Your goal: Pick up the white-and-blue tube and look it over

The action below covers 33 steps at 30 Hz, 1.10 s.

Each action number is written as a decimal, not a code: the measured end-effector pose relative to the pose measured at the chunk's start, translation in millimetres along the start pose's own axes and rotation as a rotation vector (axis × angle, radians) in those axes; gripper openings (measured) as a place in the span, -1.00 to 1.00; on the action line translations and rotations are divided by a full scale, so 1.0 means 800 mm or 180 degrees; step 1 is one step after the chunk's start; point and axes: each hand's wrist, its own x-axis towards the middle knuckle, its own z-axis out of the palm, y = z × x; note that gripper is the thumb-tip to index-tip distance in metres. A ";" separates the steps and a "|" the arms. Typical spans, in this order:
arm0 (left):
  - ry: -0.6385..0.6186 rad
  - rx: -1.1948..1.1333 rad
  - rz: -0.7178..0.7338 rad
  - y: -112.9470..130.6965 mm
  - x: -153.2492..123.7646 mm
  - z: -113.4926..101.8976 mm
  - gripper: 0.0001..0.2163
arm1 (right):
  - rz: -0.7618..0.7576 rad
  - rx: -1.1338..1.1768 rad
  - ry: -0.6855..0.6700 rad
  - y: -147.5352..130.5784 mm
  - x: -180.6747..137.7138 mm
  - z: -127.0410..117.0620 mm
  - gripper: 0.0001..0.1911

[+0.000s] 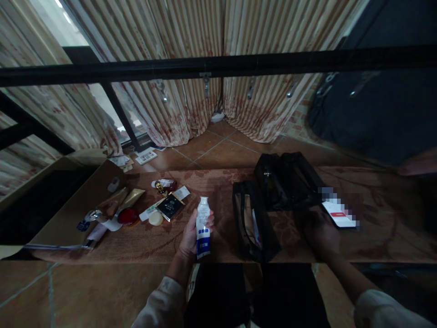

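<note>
My left hand is wrapped round a white and blue squeeze tube, held cap end up above the cloth. Just right of it stands an open black mesh pouch with a tan item and other small things inside. Behind that sit more black mesh pouches. My right hand is low over the cloth, near these pouches and beside a phone with a lit screen. Shadow hides the fingers of that hand, so whether they grip anything does not show.
A cardboard box stands open on the left. By it lie several cosmetics, among them a gold tube, a red round container, a black square packet and a cream disc. Another person's hand enters at right.
</note>
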 end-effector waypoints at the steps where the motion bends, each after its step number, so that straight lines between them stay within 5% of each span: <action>1: 0.0001 0.0033 0.0026 0.000 0.000 0.000 -0.65 | -0.0003 -0.0001 0.0035 0.000 0.000 0.000 -0.62; 33: -0.0121 -0.0120 -0.0143 0.005 0.007 -0.011 -0.52 | -0.0068 0.0030 0.0151 0.006 0.003 0.010 -0.69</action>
